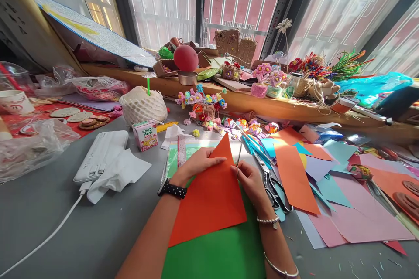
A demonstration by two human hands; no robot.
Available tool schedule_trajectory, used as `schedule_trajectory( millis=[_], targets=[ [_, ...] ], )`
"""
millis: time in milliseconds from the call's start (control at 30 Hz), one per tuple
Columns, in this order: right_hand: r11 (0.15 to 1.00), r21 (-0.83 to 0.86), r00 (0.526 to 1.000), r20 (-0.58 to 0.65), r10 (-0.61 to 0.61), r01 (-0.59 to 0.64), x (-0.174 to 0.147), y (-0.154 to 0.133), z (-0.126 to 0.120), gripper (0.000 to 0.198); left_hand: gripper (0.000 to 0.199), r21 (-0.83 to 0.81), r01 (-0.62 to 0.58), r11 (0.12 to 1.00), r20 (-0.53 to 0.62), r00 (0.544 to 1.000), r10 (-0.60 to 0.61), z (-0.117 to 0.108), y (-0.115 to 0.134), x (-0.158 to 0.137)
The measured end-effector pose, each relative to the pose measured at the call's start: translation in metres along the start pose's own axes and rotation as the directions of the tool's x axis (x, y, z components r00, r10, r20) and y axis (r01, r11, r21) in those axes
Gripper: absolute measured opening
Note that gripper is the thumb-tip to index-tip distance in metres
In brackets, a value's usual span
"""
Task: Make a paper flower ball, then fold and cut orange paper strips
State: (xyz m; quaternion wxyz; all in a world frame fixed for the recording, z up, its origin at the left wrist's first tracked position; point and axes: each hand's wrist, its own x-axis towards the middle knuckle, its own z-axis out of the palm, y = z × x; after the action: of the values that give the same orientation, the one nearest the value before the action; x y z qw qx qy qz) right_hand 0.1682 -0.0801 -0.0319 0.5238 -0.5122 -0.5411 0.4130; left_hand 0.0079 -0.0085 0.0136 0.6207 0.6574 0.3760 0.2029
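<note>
My left hand (204, 161) grips a sheet of orange paper (209, 200), thumb on its face and the other fingers mostly hidden behind. The sheet is tilted up, with a pointed corner at the top. At its right edge, my right hand (250, 178) is closed in a pinch around a thin dark tool (239, 154), whose kind I cannot make out. Green paper (216, 257) lies beneath the orange sheet. Just right of my right hand rest large scissors (273, 187) with dark handles.
Cut coloured paper (294, 174) covers the table's right side. To the left are a white power bank (101, 154) with a cable, a crumpled tissue (119, 174), a small carton (145, 135) and a wrapped coconut (144, 107). Crafted flowers (203, 104) stand before the windowsill.
</note>
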Motion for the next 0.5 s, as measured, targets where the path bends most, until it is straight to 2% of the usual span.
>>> schedule_trajectory(
  millis=[167, 367, 500],
  targets=[
    [0.997, -0.072, 0.998, -0.062, -0.028, 0.024, -0.002, -0.005, -0.002, 0.04, 0.033, -0.063, -0.05, 0.997, -0.101, 0.994, 0.044, -0.007, 0.01, -0.001],
    [0.997, 0.062, 0.999, -0.009, 0.051, -0.05, 0.0, -0.003, 0.001, 0.037, 0.033, -0.058, -0.109, 0.992, -0.116, 0.988, 0.102, -0.012, 0.016, 0.003],
    [0.998, 0.048, 0.999, -0.013, 0.044, -0.043, 0.0, 0.0, 0.002, 0.036, 0.034, -0.1, -0.113, 0.989, -0.144, 0.985, 0.098, -0.01, 0.017, 0.001]
  ],
)
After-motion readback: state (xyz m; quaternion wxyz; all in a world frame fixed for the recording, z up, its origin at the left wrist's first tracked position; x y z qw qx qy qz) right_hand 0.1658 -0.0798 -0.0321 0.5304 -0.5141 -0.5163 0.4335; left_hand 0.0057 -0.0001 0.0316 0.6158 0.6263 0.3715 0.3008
